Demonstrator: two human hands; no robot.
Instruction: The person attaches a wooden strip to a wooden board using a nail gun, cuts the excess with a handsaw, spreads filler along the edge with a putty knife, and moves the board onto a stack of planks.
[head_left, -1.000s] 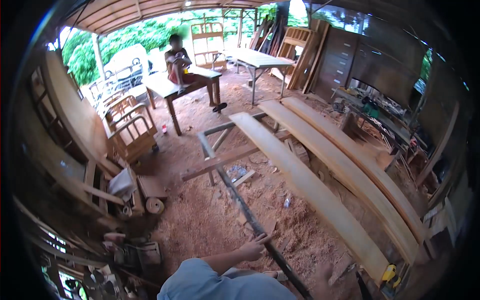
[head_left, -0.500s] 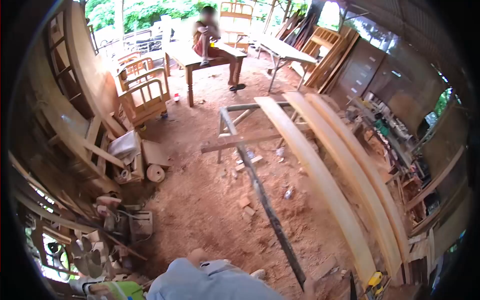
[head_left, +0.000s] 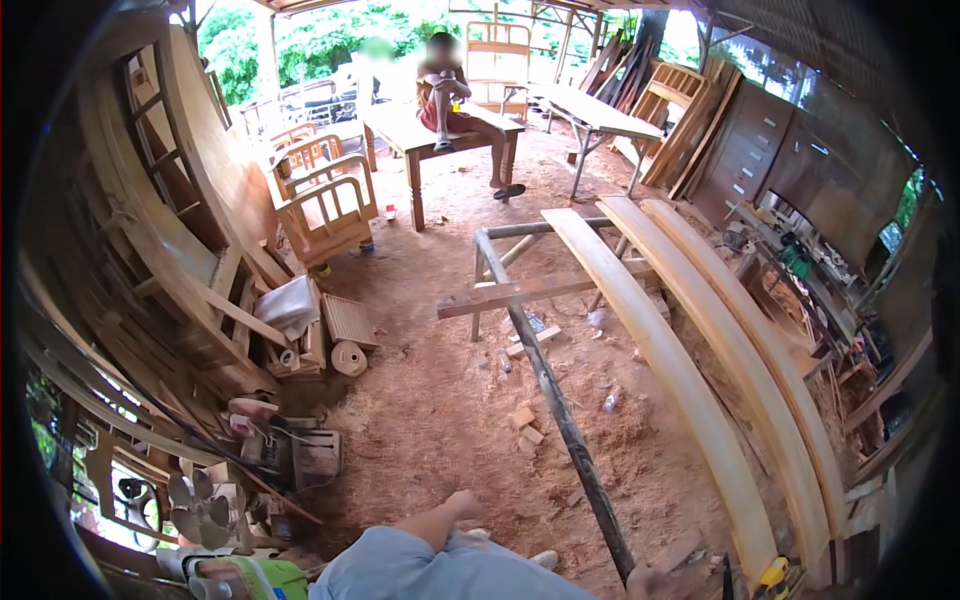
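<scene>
My left hand [head_left: 462,504] hangs low in front of my body, above the sawdust-covered ground. It looks closed, with no object visible in it. At the bottom edge my right hand [head_left: 641,580] shows only in part, beside the near end of a dark metal bar [head_left: 560,410] of a frame. Its fingers are hidden, so I cannot tell whether it grips the bar. To its right lie three long pale boards, the nearest board [head_left: 665,365] ending close to a yellow tool [head_left: 773,573]. A reddish wooden beam [head_left: 500,296] crosses the frame under the boards.
A person sits on a wooden table [head_left: 412,135] at the back, near a second table [head_left: 595,108]. Wooden headboards [head_left: 325,212] stand at left, with a spool [head_left: 348,358] and machinery below. A cluttered bench [head_left: 800,265] lines the right. Offcuts [head_left: 524,418] litter the ground.
The view has shifted, so the scene sits lower and farther right. My left hand and forearm have come forward into fuller view. The boards and frame look unmoved.
</scene>
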